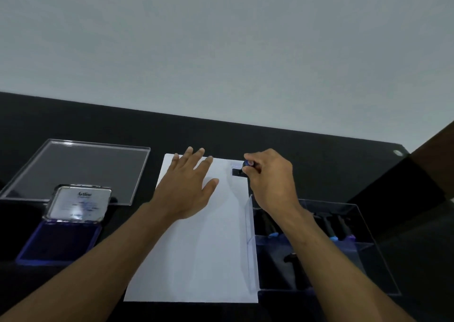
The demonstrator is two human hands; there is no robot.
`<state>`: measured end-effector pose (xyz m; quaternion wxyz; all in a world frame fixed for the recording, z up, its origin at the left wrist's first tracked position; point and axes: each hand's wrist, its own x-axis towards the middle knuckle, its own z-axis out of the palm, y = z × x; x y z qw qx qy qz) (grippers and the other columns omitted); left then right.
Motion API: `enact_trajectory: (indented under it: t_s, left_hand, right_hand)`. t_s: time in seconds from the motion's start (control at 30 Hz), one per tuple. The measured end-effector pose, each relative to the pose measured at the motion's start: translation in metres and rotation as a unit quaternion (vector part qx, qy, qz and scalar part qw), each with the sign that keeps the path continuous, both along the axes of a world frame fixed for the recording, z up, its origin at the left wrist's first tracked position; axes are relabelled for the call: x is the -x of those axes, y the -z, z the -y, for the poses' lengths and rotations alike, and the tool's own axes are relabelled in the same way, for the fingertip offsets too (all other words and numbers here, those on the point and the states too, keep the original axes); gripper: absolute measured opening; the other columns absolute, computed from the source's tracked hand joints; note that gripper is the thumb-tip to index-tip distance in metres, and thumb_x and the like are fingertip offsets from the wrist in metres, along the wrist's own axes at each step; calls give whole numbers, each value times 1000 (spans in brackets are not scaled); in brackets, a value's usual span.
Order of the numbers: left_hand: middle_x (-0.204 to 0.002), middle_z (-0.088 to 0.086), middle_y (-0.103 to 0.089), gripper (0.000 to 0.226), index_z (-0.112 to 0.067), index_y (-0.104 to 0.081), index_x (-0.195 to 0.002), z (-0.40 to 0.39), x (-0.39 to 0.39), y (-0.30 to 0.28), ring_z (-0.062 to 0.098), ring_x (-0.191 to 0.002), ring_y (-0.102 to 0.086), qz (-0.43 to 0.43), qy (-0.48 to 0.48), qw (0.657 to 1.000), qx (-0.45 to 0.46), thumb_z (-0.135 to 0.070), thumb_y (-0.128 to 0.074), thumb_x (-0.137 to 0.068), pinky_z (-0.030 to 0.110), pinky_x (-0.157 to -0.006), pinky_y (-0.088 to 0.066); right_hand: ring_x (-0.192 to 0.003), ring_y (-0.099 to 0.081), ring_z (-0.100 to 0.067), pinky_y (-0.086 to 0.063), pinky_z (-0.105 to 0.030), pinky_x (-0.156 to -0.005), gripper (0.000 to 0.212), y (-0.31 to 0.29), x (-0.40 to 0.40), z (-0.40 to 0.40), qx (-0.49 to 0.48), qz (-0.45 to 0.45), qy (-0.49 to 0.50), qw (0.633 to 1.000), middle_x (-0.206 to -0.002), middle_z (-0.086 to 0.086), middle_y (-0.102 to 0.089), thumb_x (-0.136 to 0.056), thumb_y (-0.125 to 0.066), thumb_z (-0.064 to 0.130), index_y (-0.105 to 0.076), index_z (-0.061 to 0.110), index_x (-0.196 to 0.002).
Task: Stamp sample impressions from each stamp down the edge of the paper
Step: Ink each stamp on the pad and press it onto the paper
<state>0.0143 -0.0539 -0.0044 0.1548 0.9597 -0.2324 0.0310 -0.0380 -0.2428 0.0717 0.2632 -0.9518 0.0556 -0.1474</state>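
The right hand (270, 181) curls its fingers (253, 172) around a small dark stamp (242, 170), pressed onto the far right corner of a white paper (196, 248). The left hand (186, 189) lies flat, fingers spread, on the paper's far end. An open ink pad (61, 238) and clear lid (81, 169) sit toward the desk's (319, 162) left edge; a clear box (344, 248) of stamps touches the paper's right edge.
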Motion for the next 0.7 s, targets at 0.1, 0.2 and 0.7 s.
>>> enact_trajectory:
  t_s: [0.1,0.2,0.7]
  left_hand:
    - [-169,1,-12,75,-26,-22,-159,5,-12,6,23,-156,0,-8,10,1000,-15,-63,-18,-94,42,-123,4]
    - [-169,-1,-9,77,-29,-21,-160,8,-16,12,23,-156,1,-25,13,999,-21,-65,-14,-92,46,-125,1]
    - [-169,-3,-9,92,-31,-24,-159,7,-17,26,22,-156,2,-23,16,999,-28,-73,6,-83,46,-126,1]
  right_hand:
    - [-85,-54,-8,-34,0,-67,21,3,-7,2,3,-11,-7,1000,-109,-3,-63,-95,-64,14,-72,12,-115]
    - [-86,-53,-7,-34,-1,-68,23,7,-10,4,7,-29,-7,1000,-112,-2,-61,-96,-62,16,-69,13,-118]
    - [-100,-60,-17,-53,-29,-91,27,8,-13,2,44,-85,-28,995,-118,-6,-60,-98,-60,20,-66,11,-123]
